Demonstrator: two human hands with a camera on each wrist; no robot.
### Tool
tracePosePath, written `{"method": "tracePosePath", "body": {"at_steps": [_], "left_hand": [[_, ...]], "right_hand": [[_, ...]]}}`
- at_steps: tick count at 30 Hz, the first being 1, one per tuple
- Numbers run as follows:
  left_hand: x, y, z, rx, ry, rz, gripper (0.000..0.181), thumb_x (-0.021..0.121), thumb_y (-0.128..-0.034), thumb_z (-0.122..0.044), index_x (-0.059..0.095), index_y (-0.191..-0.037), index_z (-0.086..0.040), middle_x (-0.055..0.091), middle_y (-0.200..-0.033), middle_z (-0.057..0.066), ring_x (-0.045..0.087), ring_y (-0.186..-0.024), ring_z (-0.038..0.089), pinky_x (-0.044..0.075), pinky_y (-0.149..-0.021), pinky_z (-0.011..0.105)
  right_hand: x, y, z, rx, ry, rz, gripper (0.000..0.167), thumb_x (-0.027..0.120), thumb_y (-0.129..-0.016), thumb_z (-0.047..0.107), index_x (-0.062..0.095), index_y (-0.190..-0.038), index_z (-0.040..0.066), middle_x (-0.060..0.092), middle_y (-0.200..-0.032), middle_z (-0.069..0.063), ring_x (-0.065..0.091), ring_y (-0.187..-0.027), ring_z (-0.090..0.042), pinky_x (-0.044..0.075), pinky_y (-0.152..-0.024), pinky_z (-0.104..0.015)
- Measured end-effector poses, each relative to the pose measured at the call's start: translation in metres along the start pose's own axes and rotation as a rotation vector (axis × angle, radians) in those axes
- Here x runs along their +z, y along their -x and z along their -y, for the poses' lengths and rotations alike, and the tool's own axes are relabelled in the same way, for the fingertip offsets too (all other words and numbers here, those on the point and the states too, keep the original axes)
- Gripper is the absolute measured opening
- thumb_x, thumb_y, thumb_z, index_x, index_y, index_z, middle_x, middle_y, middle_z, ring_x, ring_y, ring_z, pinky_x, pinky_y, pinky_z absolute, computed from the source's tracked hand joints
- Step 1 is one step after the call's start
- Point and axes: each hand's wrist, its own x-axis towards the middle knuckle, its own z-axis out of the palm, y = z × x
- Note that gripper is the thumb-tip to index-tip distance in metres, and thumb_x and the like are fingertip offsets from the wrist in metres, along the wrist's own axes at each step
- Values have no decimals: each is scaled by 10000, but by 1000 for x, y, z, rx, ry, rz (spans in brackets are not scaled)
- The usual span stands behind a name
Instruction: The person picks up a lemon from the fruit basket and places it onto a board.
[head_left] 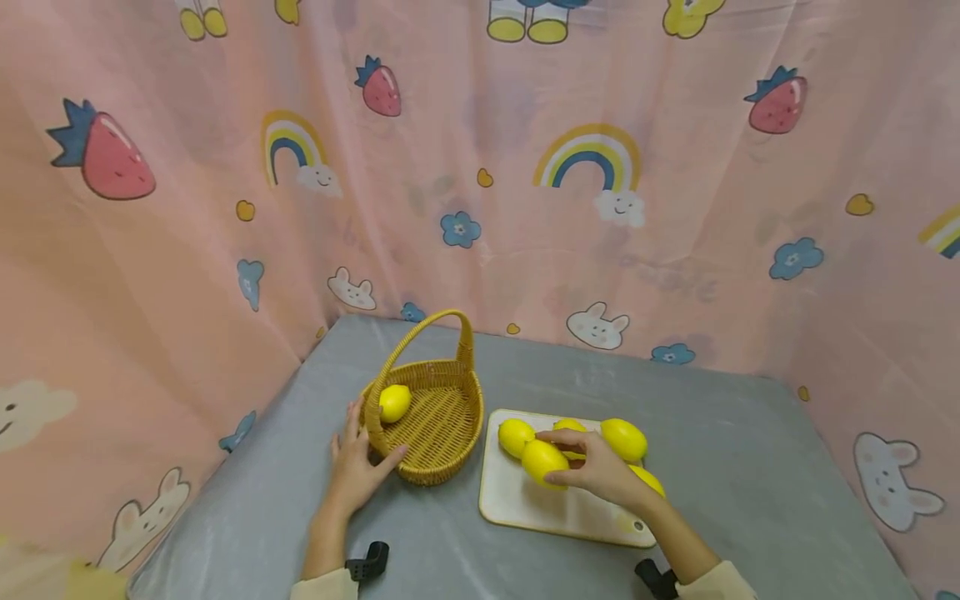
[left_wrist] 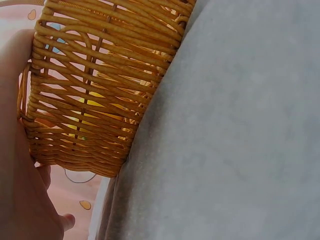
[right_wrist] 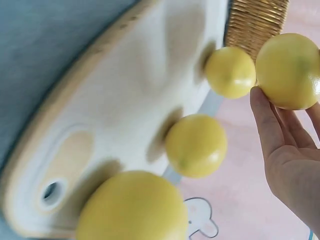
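Observation:
A yellow wicker basket [head_left: 438,475] with a tall arched handle stands left of centre, with one lemon [head_left: 394,403] inside. My left hand [head_left: 356,471] holds the basket's near left side, thumb at the front rim and fingers along the left; some fingers are hidden behind the wicker [left_wrist: 100,75] in the left wrist view. My right hand [head_left: 600,472] pinches a lemon [head_left: 545,463] between thumb and fingers above a white cutting board [head_left: 517,504]. In the right wrist view this lemon [right_wrist: 288,71] appears at the fingertips. Several other lemons [head_left: 623,439] lie on the board, partly hidden by the hand.
The board has a tan edge and a hole [right_wrist: 51,192] at its near right corner. A grey cloth [head_left: 420,558] covers the table. Pink printed curtains [head_left: 480,275] hang behind it and along both sides.

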Motion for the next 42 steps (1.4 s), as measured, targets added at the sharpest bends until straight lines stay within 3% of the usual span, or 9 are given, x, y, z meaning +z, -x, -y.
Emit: {"method": "tracePosePath", "body": {"at_steps": [8,15,20,30,37,42], "left_hand": [[-2,1,-2,-17,-5,17,836,727,-886,-445,371,-1544,-72,98,-1650,167,50,-1497,445,42,-1036,789],[-2,0,-2,-9,-8,16,840,729,-884,-438,366,-1545,-69,109,-1646,177,59,-1495,451,56,-1027,796],[-2,-1,-1,-4,-4,9,827,731,-883,-433,380,-1540,-75,109,-1646,174,61,-1491,461,53,-1025,797],[-2,0,-3,-16,-6,21,832,729,-886,-439,370,-1547,-83,97,-1653,155,59,-1493,458,47,-1032,793],[-2,0,-3,-13,-5,21,838,725,-887,-437,354,-1556,-95,97,-1654,148,48,-1500,439,46,-1032,793],[-2,0,-3,-14,-2,19,835,726,-887,-438,360,-1553,-94,92,-1657,138,39,-1502,431,39,-1035,791]], "right_hand": [[-4,23,-16,2,-2,33,584,767,-873,98,525,-1352,-133,534,-1363,-314,526,-1214,-481,519,-919,-512],[-2,35,-25,27,27,16,576,775,-863,98,538,-1336,-131,548,-1348,-300,521,-1200,-485,517,-915,-525],[-1,38,-30,51,35,3,578,783,-855,100,546,-1332,-124,552,-1344,-297,510,-1209,-503,505,-910,-570],[0,40,-35,57,44,-9,582,788,-842,78,546,-1332,-122,553,-1340,-296,508,-1216,-497,524,-903,-517],[2,42,-33,81,23,-3,590,789,-840,72,539,-1344,-106,542,-1357,-284,497,-1219,-482,507,-914,-554],[2,42,-32,80,17,2,589,788,-839,72,540,-1347,-94,539,-1363,-266,495,-1220,-461,521,-905,-489]]}}
